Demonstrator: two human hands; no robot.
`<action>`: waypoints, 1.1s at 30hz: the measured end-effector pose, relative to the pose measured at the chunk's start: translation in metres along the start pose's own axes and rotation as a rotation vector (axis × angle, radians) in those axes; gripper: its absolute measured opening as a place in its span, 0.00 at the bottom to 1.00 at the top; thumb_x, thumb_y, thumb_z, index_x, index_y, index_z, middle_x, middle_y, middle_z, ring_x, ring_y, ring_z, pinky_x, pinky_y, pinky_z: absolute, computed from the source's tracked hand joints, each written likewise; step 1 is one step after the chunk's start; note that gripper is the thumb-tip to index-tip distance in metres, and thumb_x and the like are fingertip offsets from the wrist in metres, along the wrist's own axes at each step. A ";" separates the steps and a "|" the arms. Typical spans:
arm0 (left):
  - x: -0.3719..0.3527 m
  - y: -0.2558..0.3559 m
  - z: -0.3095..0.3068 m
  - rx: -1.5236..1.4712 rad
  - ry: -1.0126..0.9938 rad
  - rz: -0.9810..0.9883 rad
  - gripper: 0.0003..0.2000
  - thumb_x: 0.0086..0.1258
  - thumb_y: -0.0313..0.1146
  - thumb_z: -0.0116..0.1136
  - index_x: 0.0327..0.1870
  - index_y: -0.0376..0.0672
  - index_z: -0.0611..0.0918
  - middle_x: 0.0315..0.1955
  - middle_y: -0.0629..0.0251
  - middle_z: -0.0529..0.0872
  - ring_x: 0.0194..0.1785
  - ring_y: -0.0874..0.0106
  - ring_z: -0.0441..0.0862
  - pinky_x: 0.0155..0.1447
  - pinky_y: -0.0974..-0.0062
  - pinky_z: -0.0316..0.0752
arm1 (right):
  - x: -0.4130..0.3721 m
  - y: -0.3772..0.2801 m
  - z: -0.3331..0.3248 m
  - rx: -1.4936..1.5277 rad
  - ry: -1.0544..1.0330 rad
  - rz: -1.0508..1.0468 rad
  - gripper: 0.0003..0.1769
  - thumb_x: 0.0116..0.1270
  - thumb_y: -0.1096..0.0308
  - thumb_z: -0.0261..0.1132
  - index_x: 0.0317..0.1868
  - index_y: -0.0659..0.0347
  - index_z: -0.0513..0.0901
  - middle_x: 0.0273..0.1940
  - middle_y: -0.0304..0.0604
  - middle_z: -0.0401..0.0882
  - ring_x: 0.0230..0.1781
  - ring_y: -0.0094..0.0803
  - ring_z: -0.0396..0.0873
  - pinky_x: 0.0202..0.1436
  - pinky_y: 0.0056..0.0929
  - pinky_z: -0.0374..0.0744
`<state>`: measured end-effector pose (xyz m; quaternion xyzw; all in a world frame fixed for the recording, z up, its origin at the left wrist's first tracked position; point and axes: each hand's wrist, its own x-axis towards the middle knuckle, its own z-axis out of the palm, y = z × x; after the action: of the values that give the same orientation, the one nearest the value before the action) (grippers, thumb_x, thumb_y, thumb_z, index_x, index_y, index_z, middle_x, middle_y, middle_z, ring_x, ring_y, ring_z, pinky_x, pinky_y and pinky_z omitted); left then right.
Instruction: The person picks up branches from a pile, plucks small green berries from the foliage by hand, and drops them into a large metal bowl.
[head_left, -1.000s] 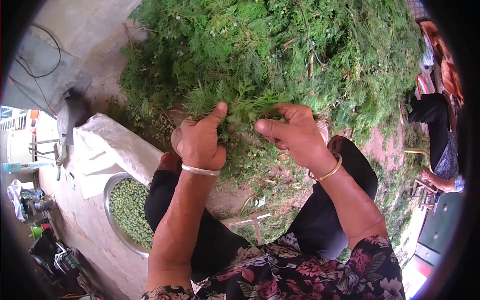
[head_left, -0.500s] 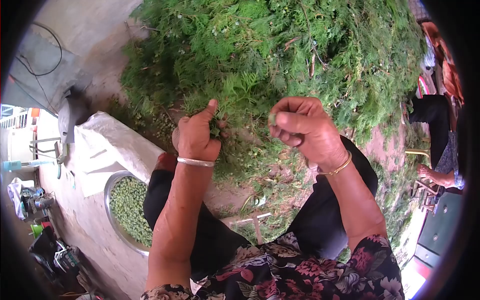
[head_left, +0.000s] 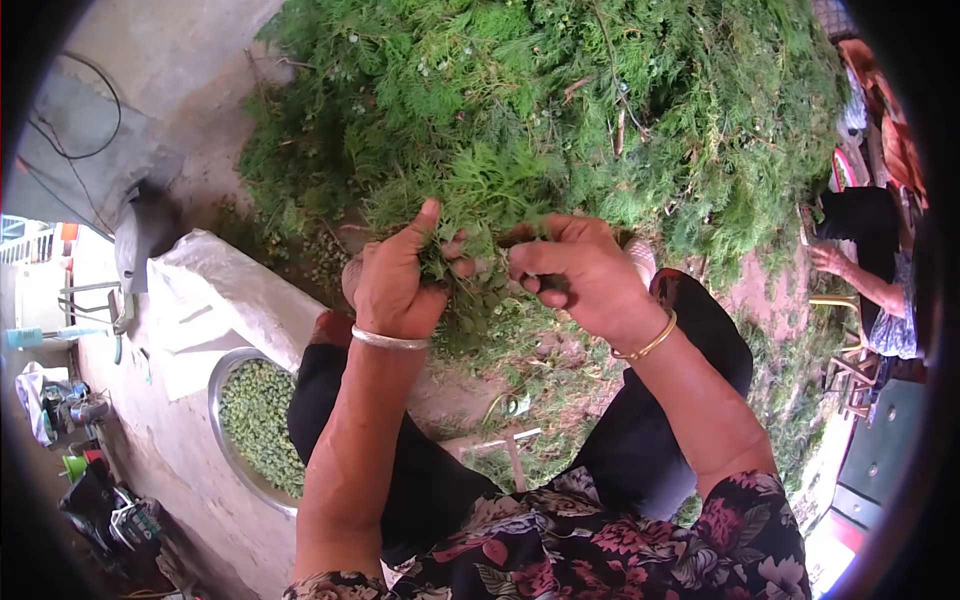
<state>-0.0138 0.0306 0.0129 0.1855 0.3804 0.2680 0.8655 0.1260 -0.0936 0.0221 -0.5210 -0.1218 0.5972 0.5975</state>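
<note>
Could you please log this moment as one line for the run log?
left hand: grips green sprig | right hand: pinches same sprig | metal bowl: holds green seeds, on person's left | foliage pile: ahead

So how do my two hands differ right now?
The left hand is fisted round a sprig, thumb up; the right hand only pinches at it. The left wrist wears a silver bangle, the right a gold bangle. Both touch the same sprig.

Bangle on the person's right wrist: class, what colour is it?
Gold; the head view shows the bangle behind the right hand, which pinches a green sprig.
</note>
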 end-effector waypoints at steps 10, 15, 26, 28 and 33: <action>-0.011 -0.014 0.012 0.236 -0.015 0.254 0.08 0.62 0.21 0.61 0.41 0.39 0.79 0.32 0.67 0.83 0.29 0.74 0.79 0.28 0.76 0.74 | -0.003 -0.001 0.015 -0.192 0.053 -0.263 0.06 0.56 0.77 0.64 0.35 0.68 0.81 0.24 0.39 0.80 0.18 0.20 0.73 0.18 0.16 0.65; -0.003 -0.012 0.006 0.255 0.031 0.360 0.07 0.61 0.21 0.62 0.40 0.38 0.80 0.33 0.67 0.84 0.33 0.74 0.80 0.33 0.75 0.75 | -0.009 -0.019 0.003 -0.340 -0.107 0.067 0.08 0.54 0.71 0.65 0.32 0.68 0.81 0.24 0.41 0.79 0.20 0.20 0.73 0.17 0.15 0.65; 0.007 -0.035 0.007 0.395 0.057 0.562 0.08 0.59 0.26 0.67 0.37 0.39 0.81 0.34 0.69 0.83 0.34 0.77 0.76 0.39 0.78 0.71 | -0.015 -0.011 0.003 -0.202 -0.200 -0.047 0.14 0.57 0.64 0.70 0.34 0.69 0.81 0.24 0.39 0.78 0.21 0.18 0.73 0.17 0.14 0.64; 0.006 -0.040 0.011 0.401 0.053 0.532 0.07 0.59 0.26 0.67 0.36 0.38 0.81 0.33 0.69 0.83 0.34 0.77 0.76 0.39 0.78 0.71 | -0.007 -0.002 0.001 -0.378 0.005 -0.059 0.13 0.56 0.65 0.71 0.30 0.69 0.81 0.20 0.37 0.76 0.18 0.18 0.71 0.17 0.15 0.65; -0.008 -0.045 0.024 0.441 0.065 0.489 0.07 0.60 0.27 0.67 0.35 0.38 0.81 0.32 0.69 0.83 0.34 0.78 0.76 0.38 0.79 0.71 | -0.002 0.004 0.001 -0.297 0.103 -0.075 0.12 0.57 0.67 0.69 0.25 0.68 0.82 0.17 0.36 0.75 0.15 0.18 0.69 0.16 0.18 0.65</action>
<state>0.0141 -0.0129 0.0091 0.4455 0.4007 0.3847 0.7021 0.1224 -0.0962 0.0202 -0.6288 -0.1974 0.5223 0.5412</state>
